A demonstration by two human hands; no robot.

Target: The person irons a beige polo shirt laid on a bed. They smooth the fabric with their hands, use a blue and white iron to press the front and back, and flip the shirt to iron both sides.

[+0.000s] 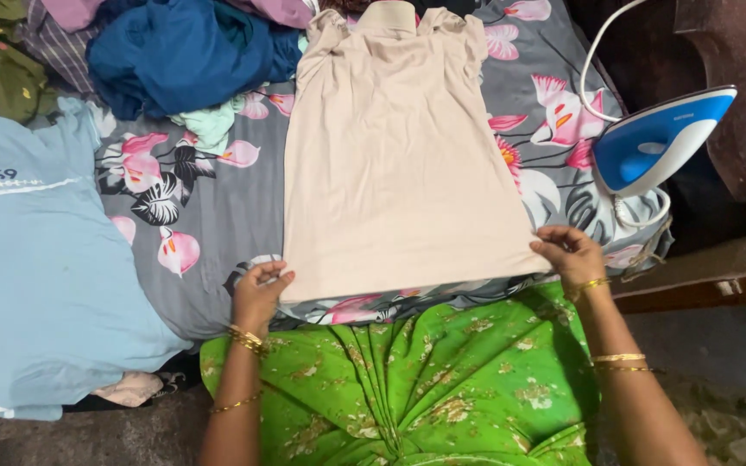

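A beige sleeveless top (395, 164) lies flat on a grey floral sheet (209, 216), its neck pointing away from me. My left hand (259, 295) pinches the near left corner of its hem. My right hand (570, 253) grips the near right corner of the hem. Both wrists carry gold bangles. My lap in bright green patterned cloth (425, 388) fills the bottom of the view.
A blue and white iron (662, 138) stands on its heel at the right edge, its white cord looping up. A light blue shirt (36, 259) lies flat at left. A pile of dark blue and other clothes (183, 52) sits at the top left.
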